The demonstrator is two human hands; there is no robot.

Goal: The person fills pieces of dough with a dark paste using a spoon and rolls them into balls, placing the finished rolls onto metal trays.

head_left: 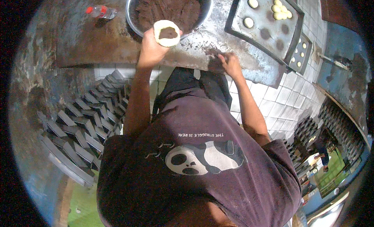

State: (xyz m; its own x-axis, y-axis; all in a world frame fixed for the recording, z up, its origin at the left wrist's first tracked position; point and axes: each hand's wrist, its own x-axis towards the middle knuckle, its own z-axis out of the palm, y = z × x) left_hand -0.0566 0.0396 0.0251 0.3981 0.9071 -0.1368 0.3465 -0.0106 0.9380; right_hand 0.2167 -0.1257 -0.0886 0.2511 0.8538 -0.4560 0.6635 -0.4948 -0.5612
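Note:
My left hand (152, 49) is closed around a round of pale dough (174, 32) with dark filling (168, 32) in its middle, held upright by the near rim of a large steel bowl. The bowl (207, 8) holds a heap of dark brown crumbly filling (165, 8). My right hand (230, 63) is at the near edge of the stained metal worktop (97, 47), fingers closed, by a dark patch; what they hold, if anything, I cannot make out.
A red-capped plastic bottle (102, 11) lies at back left. A tray (261, 22) of pale dough balls is at right, a smaller tray (300, 53) beyond it. Stacks of metal pans (78, 125) stand left of me. Another person (323, 155) is far off at lower right.

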